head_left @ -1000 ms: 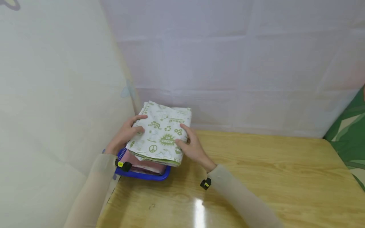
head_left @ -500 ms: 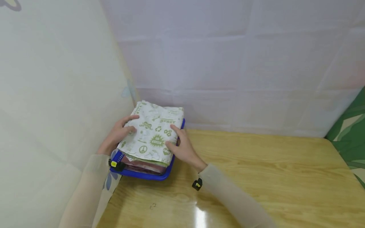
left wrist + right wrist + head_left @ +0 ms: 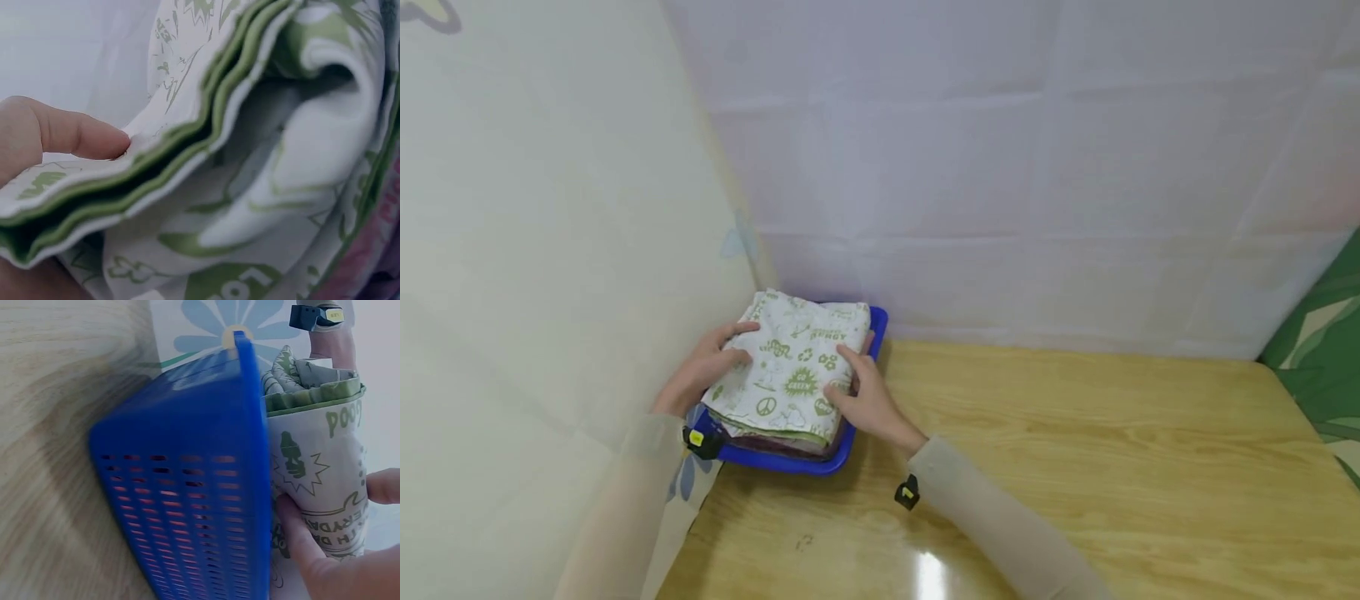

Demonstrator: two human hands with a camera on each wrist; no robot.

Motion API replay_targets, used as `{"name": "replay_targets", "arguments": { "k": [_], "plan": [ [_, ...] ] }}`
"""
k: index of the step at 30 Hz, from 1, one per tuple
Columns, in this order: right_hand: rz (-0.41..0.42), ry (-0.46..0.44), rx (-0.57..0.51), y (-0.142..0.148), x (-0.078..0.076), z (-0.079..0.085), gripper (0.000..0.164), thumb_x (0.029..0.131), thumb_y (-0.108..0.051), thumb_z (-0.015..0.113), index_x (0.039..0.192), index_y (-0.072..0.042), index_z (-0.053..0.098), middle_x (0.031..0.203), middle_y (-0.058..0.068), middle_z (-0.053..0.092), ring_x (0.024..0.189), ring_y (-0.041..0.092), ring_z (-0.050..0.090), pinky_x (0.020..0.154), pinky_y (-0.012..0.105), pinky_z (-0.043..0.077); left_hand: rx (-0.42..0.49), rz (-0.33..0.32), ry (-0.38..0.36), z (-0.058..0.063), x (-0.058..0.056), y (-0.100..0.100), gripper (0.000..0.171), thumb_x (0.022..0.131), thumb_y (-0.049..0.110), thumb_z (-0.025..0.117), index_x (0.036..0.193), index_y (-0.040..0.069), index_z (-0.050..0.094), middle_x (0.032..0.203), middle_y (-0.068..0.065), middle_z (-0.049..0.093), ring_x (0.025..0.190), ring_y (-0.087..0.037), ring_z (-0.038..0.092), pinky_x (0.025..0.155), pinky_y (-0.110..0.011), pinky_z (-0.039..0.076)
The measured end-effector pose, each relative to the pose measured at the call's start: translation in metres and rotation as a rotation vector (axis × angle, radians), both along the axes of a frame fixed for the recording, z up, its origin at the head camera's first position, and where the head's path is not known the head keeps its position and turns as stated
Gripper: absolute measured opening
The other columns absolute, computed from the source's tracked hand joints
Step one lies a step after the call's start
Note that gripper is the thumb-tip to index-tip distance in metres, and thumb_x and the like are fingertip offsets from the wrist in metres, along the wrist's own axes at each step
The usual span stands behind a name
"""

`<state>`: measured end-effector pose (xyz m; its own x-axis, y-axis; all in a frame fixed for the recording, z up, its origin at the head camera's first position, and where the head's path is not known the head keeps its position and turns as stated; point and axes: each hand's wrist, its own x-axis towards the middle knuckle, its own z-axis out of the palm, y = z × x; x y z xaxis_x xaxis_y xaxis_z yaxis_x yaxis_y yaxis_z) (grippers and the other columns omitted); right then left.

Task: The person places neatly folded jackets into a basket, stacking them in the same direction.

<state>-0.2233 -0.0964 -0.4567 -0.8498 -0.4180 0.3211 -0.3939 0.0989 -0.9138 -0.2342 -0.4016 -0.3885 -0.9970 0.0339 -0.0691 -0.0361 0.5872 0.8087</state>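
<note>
A folded white cloth [image 3: 790, 358] with green printing, "GO GREEN" among it, lies over the blue basket [image 3: 820, 465] in the head view. My left hand [image 3: 703, 369] grips its left edge; in the left wrist view the thumb [image 3: 94, 137] presses on top and the rest of the hand is under the green-lined folds. At the opposite edge my right hand [image 3: 868, 400] holds the cloth, its fingers between it and the basket rim in the right wrist view. Beneath lies a dark reddish-purple folded cloth [image 3: 767, 445], mostly hidden; pink fabric [image 3: 369, 256] shows in the left wrist view.
The basket stands at the left end of a wood-grain table [image 3: 1075, 467], close to a pale hanging sheet [image 3: 550, 250] on the left. Another sheet [image 3: 962, 208] hangs behind the table. Green leaf-patterned fabric [image 3: 1318, 350] is at the far right.
Both hands have carried the white printed cloth left and down, from above and right of the basket onto the cloth inside it. The basket's right rim has come into view.
</note>
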Motion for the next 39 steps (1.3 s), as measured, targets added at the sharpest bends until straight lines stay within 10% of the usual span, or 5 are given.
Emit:
{"name": "replay_targets", "arguments": {
  "k": [9, 15, 24, 30, 39],
  "plan": [
    [0.012, -0.064, 0.151, -0.001, -0.001, -0.010, 0.072, 0.100, -0.024, 0.069, 0.163, -0.004, 0.040, 0.142, 0.024, 0.049, 0.121, 0.027, 0.051, 0.115, 0.050, 0.047, -0.039, -0.008, -0.081, -0.025, -0.003, -0.006, 0.068, 0.101, 0.008, 0.059, 0.165, 0.007, 0.037, 0.178, -0.023, 0.006, 0.132, -0.041, 0.046, 0.081, -0.024, 0.051],
    [0.017, -0.076, 0.230, 0.001, 0.002, -0.007, 0.070, 0.099, -0.022, 0.070, 0.161, -0.001, 0.042, 0.138, 0.024, 0.049, 0.117, 0.027, 0.051, 0.112, 0.048, 0.049, -0.101, -0.027, -0.145, -0.034, 0.004, 0.001, 0.073, 0.100, 0.010, 0.061, 0.167, 0.008, 0.030, 0.159, -0.034, 0.035, 0.112, -0.035, 0.056, 0.082, -0.033, 0.053],
    [0.048, -0.135, 0.253, 0.006, 0.004, 0.004, 0.073, 0.099, -0.022, 0.072, 0.162, -0.006, 0.041, 0.134, 0.021, 0.043, 0.099, 0.021, 0.049, 0.090, 0.035, 0.053, -0.250, -0.005, -0.089, -0.025, 0.001, 0.007, 0.060, 0.106, 0.016, 0.058, 0.160, 0.000, 0.039, 0.167, -0.036, 0.029, 0.154, -0.054, 0.028, 0.122, -0.072, 0.027],
    [0.055, -0.172, 0.193, 0.011, 0.001, 0.002, 0.068, 0.100, -0.019, 0.074, 0.160, -0.009, 0.043, 0.137, 0.022, 0.038, 0.083, 0.017, 0.058, 0.067, 0.024, 0.055, -0.248, 0.050, -0.119, -0.015, 0.002, 0.006, 0.062, 0.109, 0.024, 0.057, 0.162, -0.001, 0.037, 0.171, -0.034, 0.023, 0.157, -0.055, 0.022, 0.125, -0.070, 0.026],
    [-0.005, -0.170, 0.151, 0.025, -0.004, 0.000, 0.064, 0.100, -0.017, 0.074, 0.156, -0.005, 0.046, 0.142, 0.026, 0.044, 0.106, 0.028, 0.068, 0.081, 0.030, 0.062, -0.232, 0.045, -0.063, 0.005, 0.008, 0.014, 0.066, 0.110, 0.023, 0.057, 0.162, -0.009, 0.031, 0.167, -0.038, 0.026, 0.154, -0.057, 0.028, 0.124, -0.067, 0.032]
  ]
}}
